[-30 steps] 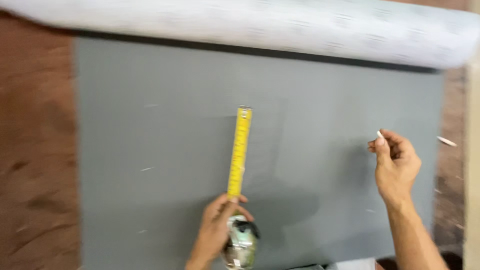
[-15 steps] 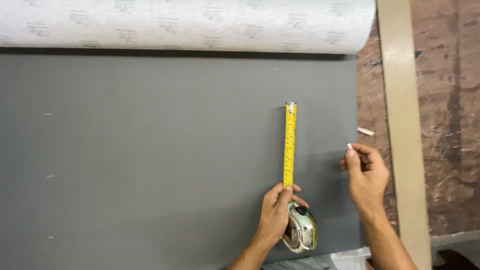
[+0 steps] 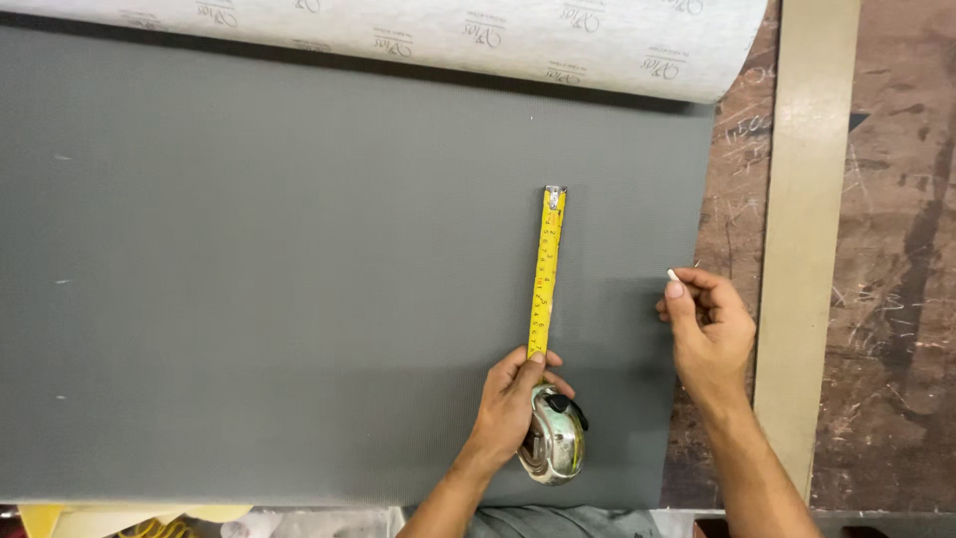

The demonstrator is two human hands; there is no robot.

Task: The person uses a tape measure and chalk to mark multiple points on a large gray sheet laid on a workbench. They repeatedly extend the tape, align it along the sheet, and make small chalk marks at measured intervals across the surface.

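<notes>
Measuring step, by the look of it: left hand [image 3: 510, 399] clasped round chrome tape-measure case [image 3: 554, 446], yellow blade [image 3: 544, 274] flat on grey sheet [image 3: 279, 259]; right hand [image 3: 707, 329] pinched white chalk stub [image 3: 673, 275], hovering near sheet's edge, needing mark alongside blade.

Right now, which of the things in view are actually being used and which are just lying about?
In use: tape measure held by the left hand, its yellow blade on the grey sheet; white chalk piece in the right hand.
Lying about: tan strip; brown table; yellow scraps.
</notes>
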